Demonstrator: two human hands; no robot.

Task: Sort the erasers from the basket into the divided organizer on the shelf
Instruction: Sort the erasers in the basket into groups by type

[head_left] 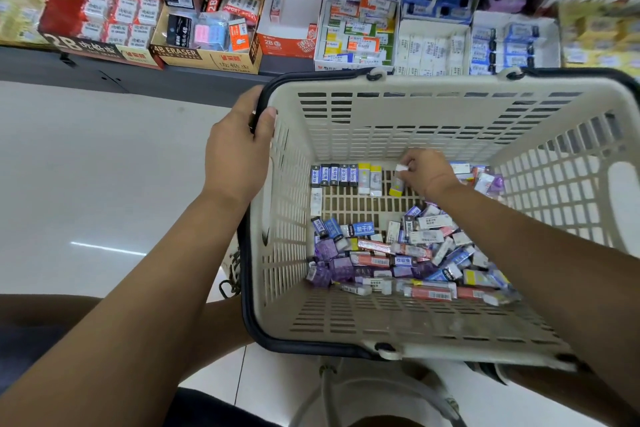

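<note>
Erasers (398,253) in basket (381,114): 5 blue, 2 yellow in row; R hand (429,173) pinches 1 yellow eraser (397,185), L hand (239,149) grips rim.

Your cream slotted basket (433,87) is holding a jumbled heap of purple, blue and red-sleeved erasers (398,260) near you. A tidy row (334,175) is lining its far wall, with a yellow-ended eraser (397,185) tilting beside it. The white divided organizer (353,61) is sitting on the shelf (138,76) beyond.

The red box (100,51) at the upper left says "2B". The tan box (207,61) beside it says "4B ERASER".
</note>
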